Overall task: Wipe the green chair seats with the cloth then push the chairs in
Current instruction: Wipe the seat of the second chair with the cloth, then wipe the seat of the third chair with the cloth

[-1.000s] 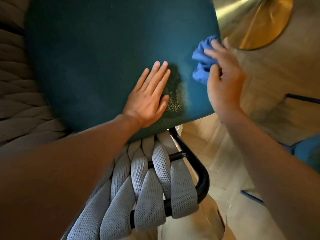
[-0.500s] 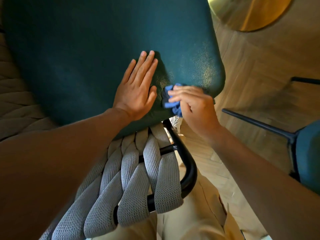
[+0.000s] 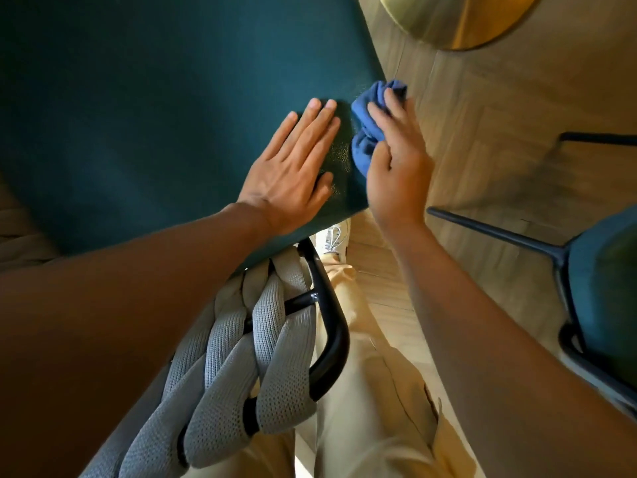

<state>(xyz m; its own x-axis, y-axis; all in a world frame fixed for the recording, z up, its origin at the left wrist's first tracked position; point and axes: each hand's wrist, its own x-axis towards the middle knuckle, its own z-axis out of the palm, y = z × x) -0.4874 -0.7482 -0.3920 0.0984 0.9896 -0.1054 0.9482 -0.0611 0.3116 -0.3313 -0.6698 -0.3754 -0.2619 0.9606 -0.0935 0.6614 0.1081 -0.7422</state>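
Note:
A dark green chair seat (image 3: 155, 108) fills the upper left of the head view. My left hand (image 3: 293, 170) lies flat on its near right part, fingers together and stretched out. My right hand (image 3: 396, 160) presses a bunched blue cloth (image 3: 370, 112) against the seat's right edge. Below the seat is the chair's backrest of grey woven straps (image 3: 234, 367) on a black tube frame (image 3: 331, 326). A second green chair (image 3: 606, 298) with black legs stands at the right edge.
A round brass table base (image 3: 462, 19) sits on the wooden floor (image 3: 499, 108) at the top right. My beige trousers (image 3: 372, 408) and a light shoe (image 3: 332, 236) show just below the chair's backrest.
My right hand has slid the blue cloth from the seat's near right corner forward along the right edge. My left hand stays flat on the seat.

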